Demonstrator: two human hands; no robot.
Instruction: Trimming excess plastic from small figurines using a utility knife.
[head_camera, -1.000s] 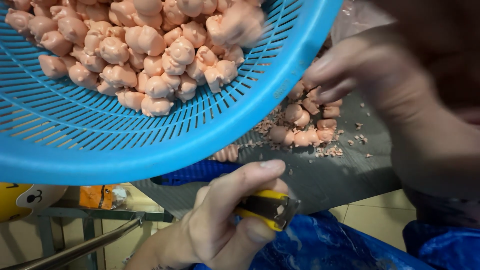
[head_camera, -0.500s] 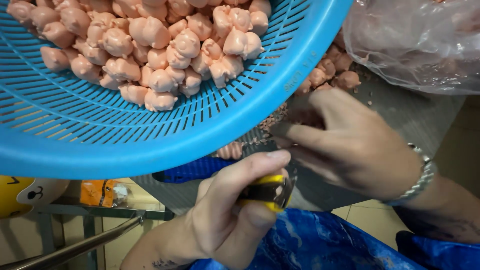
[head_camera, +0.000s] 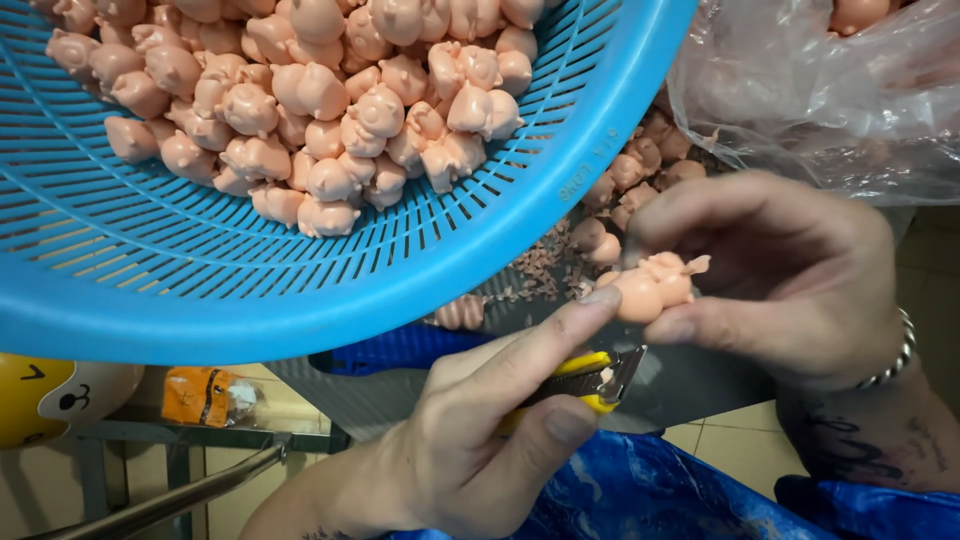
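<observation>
Beneath a clear bag and blue basket, right hand pinches a pink pig; left hand apparently clasps a yellow cutter.

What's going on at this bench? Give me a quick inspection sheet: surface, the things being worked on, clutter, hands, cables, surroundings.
Surface: grey worktop, partly hidden by the basket and hands.
Job's things: small pink pig figure pinched in the right hand; yellow utility knife gripped in the left hand, blade end near the figure.
Clutter: pink trimmings and loose pink figures on the worktop.
Hands: both bare; the right wrist wears a metal bracelet.
Cables: nothing seen.
Surroundings: blue slotted basket heaped with pink figures; clear plastic bag upper right; blue sheeting below; orange packet and metal frame lower left.
</observation>
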